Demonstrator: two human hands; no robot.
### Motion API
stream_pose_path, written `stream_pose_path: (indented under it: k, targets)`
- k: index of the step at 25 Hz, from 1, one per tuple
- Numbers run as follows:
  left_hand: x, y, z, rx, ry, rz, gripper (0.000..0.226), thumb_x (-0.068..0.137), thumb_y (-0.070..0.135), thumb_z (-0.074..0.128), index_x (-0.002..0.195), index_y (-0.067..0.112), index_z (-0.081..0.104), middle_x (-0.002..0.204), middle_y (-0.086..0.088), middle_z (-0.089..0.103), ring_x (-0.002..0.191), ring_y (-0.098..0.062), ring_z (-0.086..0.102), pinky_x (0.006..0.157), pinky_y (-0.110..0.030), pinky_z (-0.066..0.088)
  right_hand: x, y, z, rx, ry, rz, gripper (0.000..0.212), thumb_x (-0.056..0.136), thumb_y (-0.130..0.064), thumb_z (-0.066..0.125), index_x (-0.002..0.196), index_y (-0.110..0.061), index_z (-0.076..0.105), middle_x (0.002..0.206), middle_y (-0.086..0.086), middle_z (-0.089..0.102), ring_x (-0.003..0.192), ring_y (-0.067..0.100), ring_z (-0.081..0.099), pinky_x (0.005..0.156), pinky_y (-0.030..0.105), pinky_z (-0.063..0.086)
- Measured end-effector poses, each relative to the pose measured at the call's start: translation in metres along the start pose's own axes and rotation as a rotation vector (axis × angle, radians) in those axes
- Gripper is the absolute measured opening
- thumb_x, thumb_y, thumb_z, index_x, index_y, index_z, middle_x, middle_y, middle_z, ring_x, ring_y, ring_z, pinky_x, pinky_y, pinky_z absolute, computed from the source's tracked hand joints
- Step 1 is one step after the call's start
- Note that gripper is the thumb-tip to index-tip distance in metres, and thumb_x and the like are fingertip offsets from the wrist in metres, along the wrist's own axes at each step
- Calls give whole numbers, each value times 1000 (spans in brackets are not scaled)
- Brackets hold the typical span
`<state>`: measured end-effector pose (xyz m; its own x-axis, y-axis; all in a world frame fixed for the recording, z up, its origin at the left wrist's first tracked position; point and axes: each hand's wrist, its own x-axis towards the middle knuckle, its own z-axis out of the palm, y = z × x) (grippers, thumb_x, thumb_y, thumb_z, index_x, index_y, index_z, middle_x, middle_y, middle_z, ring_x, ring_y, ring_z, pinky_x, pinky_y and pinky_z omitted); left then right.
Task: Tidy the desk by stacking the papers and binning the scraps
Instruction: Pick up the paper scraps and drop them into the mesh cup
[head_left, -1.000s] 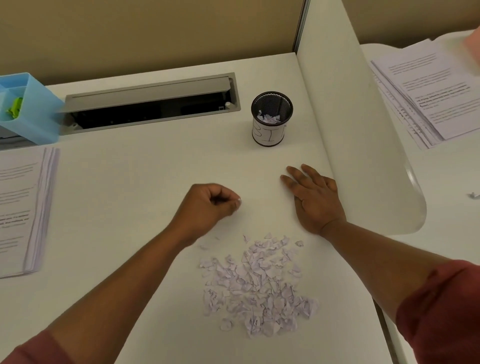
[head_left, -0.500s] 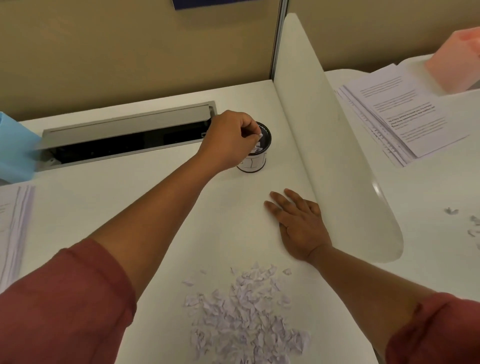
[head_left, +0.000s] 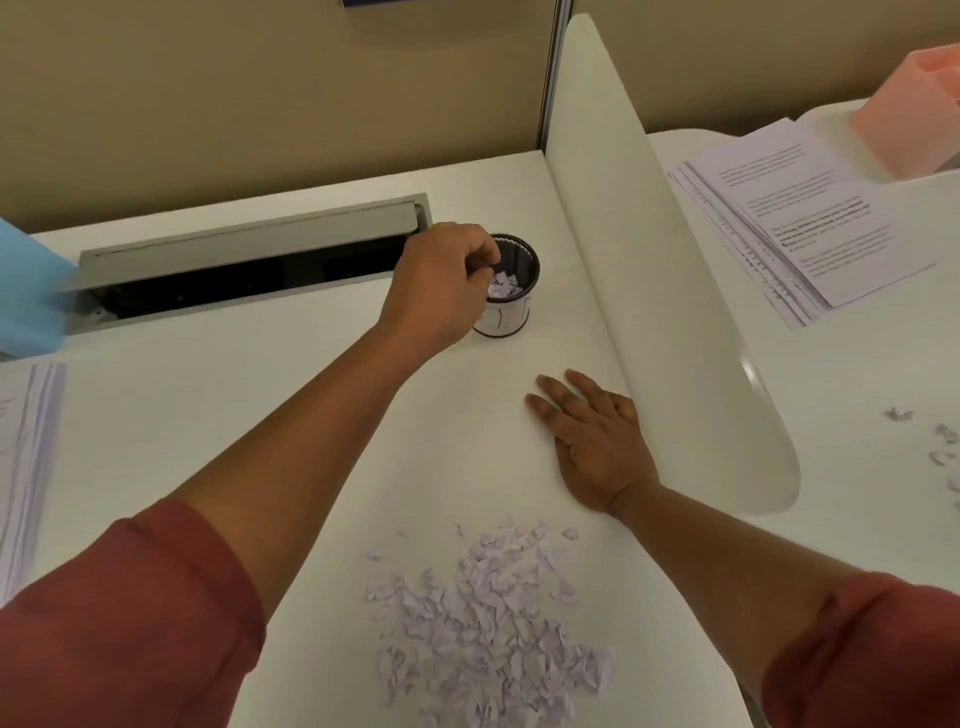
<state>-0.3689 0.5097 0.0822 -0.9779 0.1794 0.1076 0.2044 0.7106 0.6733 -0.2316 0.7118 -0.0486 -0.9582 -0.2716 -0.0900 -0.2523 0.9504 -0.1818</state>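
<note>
The white bench (head_left: 234, 405) meets a tan wall (head_left: 260, 93). Left hand (head_left: 441, 283) fingers curl over the cup (head_left: 511, 291); a pinch is unclear. Right hand (head_left: 597, 441) lies flat, fingers spread.

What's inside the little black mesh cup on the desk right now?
The black mesh cup holds a small heap of torn paper scraps. The left hand hovers over its rim and hides the cup's left side, so how full it is cannot be seen.

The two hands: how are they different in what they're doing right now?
The left hand is raised over the black cup with fingers curled; the right hand lies flat on the desk, fingers straight. The left reaches far forward; the right stays nearer the scrap pile. Both arms wear red sleeves.
</note>
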Motion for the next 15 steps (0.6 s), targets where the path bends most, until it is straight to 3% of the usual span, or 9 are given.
stream_pose_path:
  k: [3, 7, 10, 12, 15]
  targets:
    - [-60, -17, 5, 19, -153, -35, 18, 95, 13, 65, 107, 22, 74, 105, 6, 67, 88, -8, 62, 85, -29, 55, 1, 0, 0, 4, -8, 8, 58, 96, -27, 25, 150, -35, 43, 161, -8, 36, 151, 24, 25, 111, 40, 19]
    - [-153, -35, 32, -55, -520, -22, 31, 95, 30, 68, 126, 29, 68, 129, 12, 62, 114, -5, 58, 103, -36, 49, 0, -1, 0, 7, -4, 8, 57, 96, -27, 24, 150, -34, 43, 161, -7, 37, 151, 23, 26, 112, 41, 20]
    - [-191, -36, 55, 85, -735, 103, 66, 92, 54, 64, 152, 39, 40, 158, 13, 37, 145, -9, 29, 123, -35, 24, -1, -2, 0, 13, 6, 9, 58, 95, -26, 23, 149, -32, 44, 161, -7, 37, 151, 24, 26, 112, 42, 20]
    - [-206, -33, 69, 193, -749, 232, 77, 93, 63, 56, 158, 40, 23, 167, 13, 16, 153, -11, 6, 125, -38, 8, -2, -3, 0, 5, 11, 10, 58, 96, -26, 24, 150, -32, 44, 161, -7, 37, 151, 23, 26, 112, 42, 19]
    - [-215, -26, 85, 233, -712, 375, 65, 98, 58, 50, 156, 37, 32, 168, 7, 20, 155, -19, 9, 123, -44, 9, -2, -2, 1, 3, 23, 6, 57, 96, -26, 26, 149, -32, 46, 160, -7, 39, 150, 24, 28, 111, 43, 22]
